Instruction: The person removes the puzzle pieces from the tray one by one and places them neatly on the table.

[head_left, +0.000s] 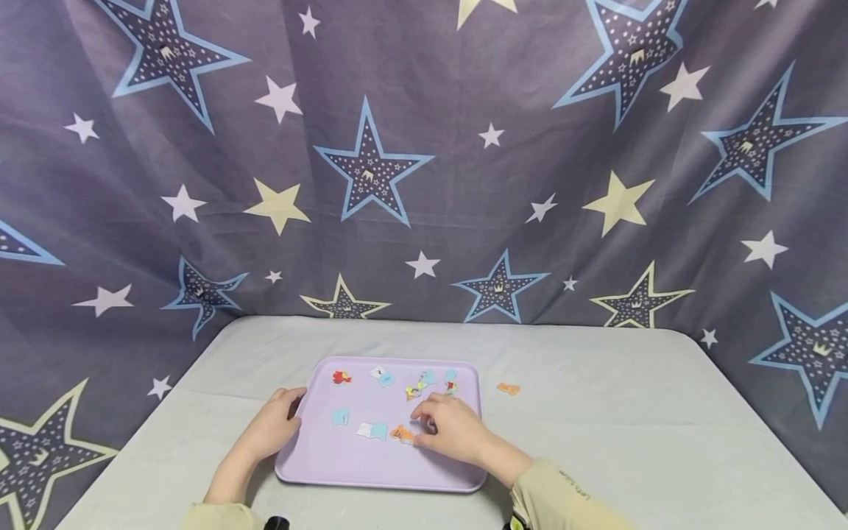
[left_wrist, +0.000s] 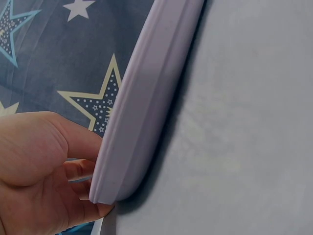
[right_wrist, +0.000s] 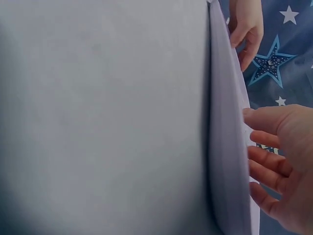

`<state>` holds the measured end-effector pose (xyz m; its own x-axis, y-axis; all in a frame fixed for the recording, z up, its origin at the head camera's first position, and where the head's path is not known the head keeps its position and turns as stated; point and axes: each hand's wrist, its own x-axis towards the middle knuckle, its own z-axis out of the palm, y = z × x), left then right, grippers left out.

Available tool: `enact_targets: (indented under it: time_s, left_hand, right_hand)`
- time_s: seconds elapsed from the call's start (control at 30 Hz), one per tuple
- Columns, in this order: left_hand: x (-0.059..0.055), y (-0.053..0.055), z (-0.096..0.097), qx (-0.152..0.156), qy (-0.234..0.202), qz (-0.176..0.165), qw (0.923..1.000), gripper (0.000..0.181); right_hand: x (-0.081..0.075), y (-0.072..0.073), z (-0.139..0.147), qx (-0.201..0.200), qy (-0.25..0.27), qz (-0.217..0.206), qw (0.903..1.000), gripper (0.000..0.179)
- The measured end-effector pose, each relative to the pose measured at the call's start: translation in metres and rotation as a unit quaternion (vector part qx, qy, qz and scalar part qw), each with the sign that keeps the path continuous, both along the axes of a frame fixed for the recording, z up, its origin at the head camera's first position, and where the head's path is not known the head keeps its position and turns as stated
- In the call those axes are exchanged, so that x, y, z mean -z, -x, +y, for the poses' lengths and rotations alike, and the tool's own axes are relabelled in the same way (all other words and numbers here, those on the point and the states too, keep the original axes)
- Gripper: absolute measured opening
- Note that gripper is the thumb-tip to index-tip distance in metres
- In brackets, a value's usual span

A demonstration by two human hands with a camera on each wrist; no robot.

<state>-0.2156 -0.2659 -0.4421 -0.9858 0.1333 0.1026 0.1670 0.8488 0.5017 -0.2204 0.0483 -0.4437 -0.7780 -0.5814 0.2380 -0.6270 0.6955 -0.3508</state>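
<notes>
A lilac tray (head_left: 371, 471) lies on the table with small flat cut-out pieces spread across it. My left hand (head_left: 270, 427) rests at the tray's left rim, its thumb and fingers loosely bent; the rim partly hides them in the left wrist view. Over the right half of the tray hovers my right hand (head_left: 457, 430), fingers bent and spread apart, the thumb tip beside an orange piece (head_left: 401, 433). To the left of that lie a white-and-blue piece (head_left: 373, 430) and a light blue piece (head_left: 341, 417). No held piece shows between the right fingers in the right wrist view (right_wrist: 288, 161).
Along the tray's back are a red piece (head_left: 341, 377), a white-and-blue pair (head_left: 381, 376), a yellow piece (head_left: 415, 390) and a red-and-blue piece (head_left: 451, 384). Another orange piece (head_left: 509, 389) lies on the pale table (head_left: 616, 442), right of the tray. A star-patterned curtain (head_left: 450, 147) hangs behind.
</notes>
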Motion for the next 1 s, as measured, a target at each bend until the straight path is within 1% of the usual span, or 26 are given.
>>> enact_targets:
  time_s: [0.17,0.33,0.5,0.7,1.0]
  left_hand:
    - [0.000,0.001,0.000,0.001,0.001,0.001,1.0000,0.046]
    - [0.002,0.001,-0.001,-0.002,0.001,0.001,1.0000,0.047]
    - [0.001,0.001,0.000,-0.003,0.002,-0.001,1.0000,0.047]
    - [-0.001,0.001,0.000,-0.002,0.000,-0.006,1.0000,0.047]
    - [-0.001,-0.001,0.000,-0.004,-0.004,-0.002,1.0000,0.047]
  right_hand:
    - [0.003,-0.002,-0.003,0.011,0.000,-0.004,0.9999,0.033]
    - [0.006,-0.002,-0.006,0.024,-0.008,0.005,0.9997,0.037]
    - [0.007,-0.002,-0.009,0.033,-0.014,0.010,0.9993,0.037]
    - [0.008,-0.002,-0.010,0.034,-0.015,0.016,0.9992,0.029]
    - [0.007,-0.004,-0.012,0.033,-0.008,0.022,0.9992,0.018]
